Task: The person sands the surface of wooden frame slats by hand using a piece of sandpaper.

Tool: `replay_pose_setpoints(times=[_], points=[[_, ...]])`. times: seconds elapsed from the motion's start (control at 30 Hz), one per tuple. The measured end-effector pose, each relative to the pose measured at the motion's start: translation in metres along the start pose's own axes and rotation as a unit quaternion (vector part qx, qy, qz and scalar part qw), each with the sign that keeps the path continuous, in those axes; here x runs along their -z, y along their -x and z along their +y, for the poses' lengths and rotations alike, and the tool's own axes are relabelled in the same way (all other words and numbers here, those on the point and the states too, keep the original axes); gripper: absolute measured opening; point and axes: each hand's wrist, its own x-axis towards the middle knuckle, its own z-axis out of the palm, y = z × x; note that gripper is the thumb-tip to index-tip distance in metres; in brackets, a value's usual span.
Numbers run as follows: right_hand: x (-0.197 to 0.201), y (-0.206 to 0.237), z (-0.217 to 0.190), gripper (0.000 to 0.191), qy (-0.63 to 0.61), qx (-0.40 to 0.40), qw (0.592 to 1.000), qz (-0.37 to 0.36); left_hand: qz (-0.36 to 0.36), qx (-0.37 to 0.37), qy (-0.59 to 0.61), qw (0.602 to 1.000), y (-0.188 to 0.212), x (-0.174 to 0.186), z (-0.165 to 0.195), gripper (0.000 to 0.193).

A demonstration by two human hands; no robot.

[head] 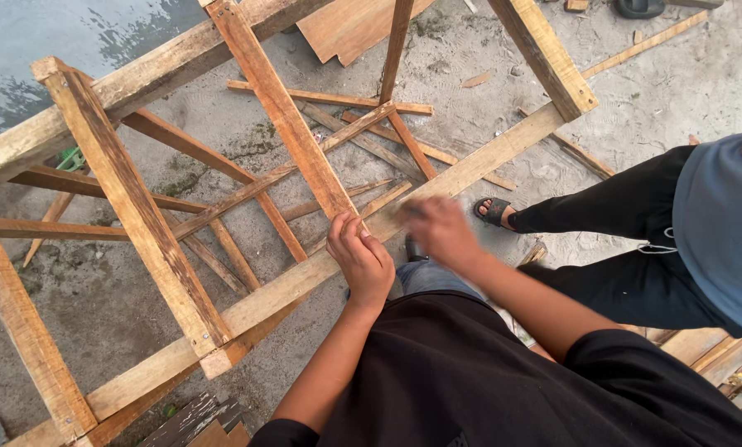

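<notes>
Left hand [361,258] clamps the long plank [305,277] where a slat [281,112] crosses; right hand [439,228] blurred just beside it, grip unclear. Risk: splinters, or frame shifting onto fingers.

A second person's legs in black trousers [628,248] are seen at the right, with a grey-blue shirt [723,232] above them and a dark sandal [493,212] worn on the foot. Loose wooden strips [330,98] are scattered on the sandy concrete ground [470,58]. A flat board [346,26] lies at the top, and a wet patch [48,33] is visible at the top left. Dark stacked planks [195,420] are found at the bottom edge.
</notes>
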Motion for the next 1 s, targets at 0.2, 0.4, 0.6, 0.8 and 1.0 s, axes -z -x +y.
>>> replay_pose_setpoints(times=[0.2, 0.4, 0.6, 0.8, 1.0], points=[[0.0, -0.002, -0.001, 0.034, 0.048, -0.005, 0.997, -0.06, 0.011, -0.002, -0.003, 1.0, 0.001, 0.0, 0.0, 0.031], [-0.002, -0.002, -0.006, 0.039, -0.004, 0.013, 0.996, -0.086, 0.023, -0.001, 0.009, 1.0, 0.002, -0.002, 0.005, 0.029], [-0.005, 0.0, -0.012, 0.04, -0.034, 0.023, 0.994, -0.104, 0.017, 0.021, 0.011, 1.0, 0.002, -0.006, 0.007, 0.026], [-0.008, 0.003, -0.017, 0.04, -0.029, 0.0, 0.996, -0.079, 0.001, 0.007, 0.003, 1.0, 0.005, -0.009, 0.007, 0.024], [-0.011, 0.007, -0.023, 0.038, -0.042, -0.01, 0.996, -0.082, 0.001, 0.014, 0.002, 1.0, 0.006, -0.011, 0.007, 0.025]])
